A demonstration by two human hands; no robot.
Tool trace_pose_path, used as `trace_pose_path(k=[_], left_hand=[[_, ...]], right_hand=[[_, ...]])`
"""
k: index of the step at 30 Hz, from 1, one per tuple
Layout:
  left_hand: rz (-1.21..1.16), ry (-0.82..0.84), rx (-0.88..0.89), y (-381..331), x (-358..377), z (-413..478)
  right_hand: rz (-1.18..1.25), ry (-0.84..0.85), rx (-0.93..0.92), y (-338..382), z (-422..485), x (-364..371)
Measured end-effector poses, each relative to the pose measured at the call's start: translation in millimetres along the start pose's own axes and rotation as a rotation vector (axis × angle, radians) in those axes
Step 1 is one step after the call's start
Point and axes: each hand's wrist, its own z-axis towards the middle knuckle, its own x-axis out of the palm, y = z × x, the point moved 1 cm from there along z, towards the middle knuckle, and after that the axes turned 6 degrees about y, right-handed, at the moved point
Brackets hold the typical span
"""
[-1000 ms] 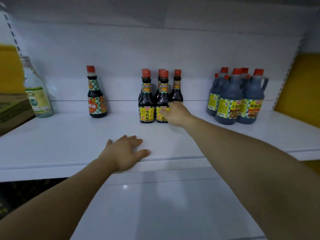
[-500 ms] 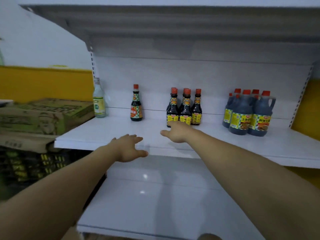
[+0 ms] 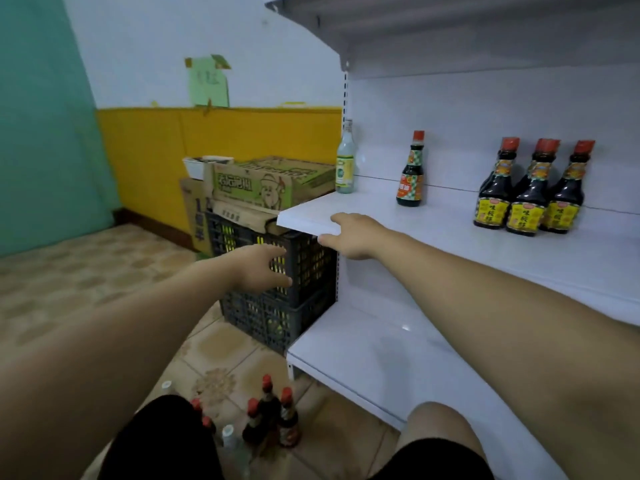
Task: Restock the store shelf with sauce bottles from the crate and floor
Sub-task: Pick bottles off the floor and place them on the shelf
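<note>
Empty, both of them: the grip of our left hand (image 3: 263, 268) is loose with the fingers spread apart, hanging in front of the dark crate (image 3: 273, 320). The grip of our right hand (image 3: 349, 237) is relaxed at the front corner of the shelf (image 3: 450, 244), clamped on nothing; we cannot tell whether it rests on the edge.

The stock we need sits in two places. A cluster of red-capped sauce bottles (image 3: 273, 420) stands on the tiled floor (image 3: 86, 271) between our knees. More seem to show as yellow through the crate's mesh, under the cardboard boxes (image 3: 263, 185). On the shelf stand a group of dark bottles (image 3: 526, 202), a single bottle (image 3: 410, 174) to their left and a pale bottle (image 3: 345, 164) at the end.

We judge this as the turn between placing and fetching: nothing is in hand. The next move calls for lowering a hand to a floor bottle, closing round its neck or body, and lifting it clear of its neighbours without toppling them.

Compared with half a second ago, our view has swung left and down. The big jugs have gone from sight, while the crate front and floor bottles have appeared. Our right hand has left the dark bottles for the shelf corner, and our left has come off the shelf edge.
</note>
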Motion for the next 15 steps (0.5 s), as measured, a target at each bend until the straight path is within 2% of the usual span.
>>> trace_pose_path(k=[9, 15], left_hand=[[-0.048, -0.071, -0.235, 62, 13, -70], [-0.154, -0.050, -0.402, 115, 35, -113]], right_hand=[[-0.008, 0.150, -0.213, 86, 21, 36], [0.002, 0.247, -0.348, 142, 30, 66]])
